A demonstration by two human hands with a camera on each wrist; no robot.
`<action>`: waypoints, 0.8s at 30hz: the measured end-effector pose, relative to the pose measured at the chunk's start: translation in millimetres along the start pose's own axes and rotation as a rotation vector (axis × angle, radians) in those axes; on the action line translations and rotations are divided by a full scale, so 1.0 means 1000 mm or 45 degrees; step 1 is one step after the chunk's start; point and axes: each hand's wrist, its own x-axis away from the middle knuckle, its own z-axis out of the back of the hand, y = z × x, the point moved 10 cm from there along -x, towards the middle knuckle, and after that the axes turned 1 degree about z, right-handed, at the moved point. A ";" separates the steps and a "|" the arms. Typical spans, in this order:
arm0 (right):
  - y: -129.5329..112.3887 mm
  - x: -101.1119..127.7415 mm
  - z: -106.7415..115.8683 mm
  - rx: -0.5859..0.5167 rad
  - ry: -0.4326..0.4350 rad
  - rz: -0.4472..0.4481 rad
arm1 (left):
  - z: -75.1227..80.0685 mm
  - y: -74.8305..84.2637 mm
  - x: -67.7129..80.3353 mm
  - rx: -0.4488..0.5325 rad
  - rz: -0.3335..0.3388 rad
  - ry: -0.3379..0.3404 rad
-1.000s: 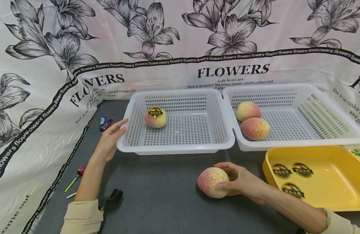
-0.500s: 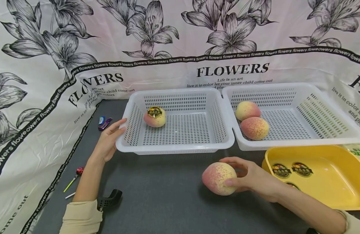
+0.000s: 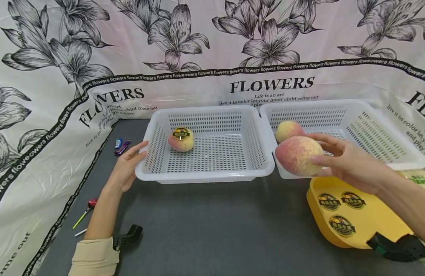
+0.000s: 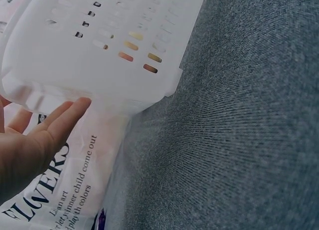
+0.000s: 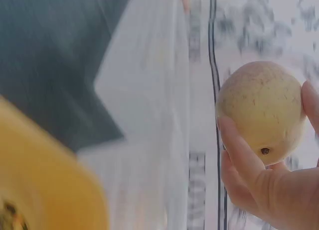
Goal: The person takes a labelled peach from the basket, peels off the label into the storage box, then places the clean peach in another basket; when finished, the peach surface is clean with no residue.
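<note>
Right hand [image 3: 350, 165]: I see its fingers wrapped round a peach [image 3: 298, 155], held in the air above the right basket's [image 3: 388, 134] front rim.
Left hand [image 3: 124, 168]: fingers straight, resting against the left basket [image 3: 212, 178].

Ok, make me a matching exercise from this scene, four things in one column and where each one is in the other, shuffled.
Things:
1. stickered peach
2. peach with no sticker
3. round stickers
4. left hand

Places:
A. in the yellow tray
B. held up by the right hand
C. in the left basket
D. touching that basket's outer corner

Pairs: 1-C, 2-B, 3-A, 4-D
</note>
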 end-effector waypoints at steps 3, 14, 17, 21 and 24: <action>-0.008 -0.011 0.036 -0.056 0.086 0.056 | 0.000 0.000 0.000 0.005 -0.003 -0.011; 0.023 -0.041 0.122 -0.024 0.363 -0.226 | 0.002 -0.003 0.000 0.012 0.013 0.002; 0.034 -0.046 0.136 -0.111 0.400 -0.267 | 0.002 -0.002 0.000 0.011 0.009 0.003; 0.046 -0.052 0.150 -0.034 0.447 -0.325 | 0.002 -0.002 0.000 0.013 0.006 0.008; 0.053 -0.055 0.155 0.122 0.484 -0.366 | 0.002 -0.002 0.001 0.011 0.006 0.007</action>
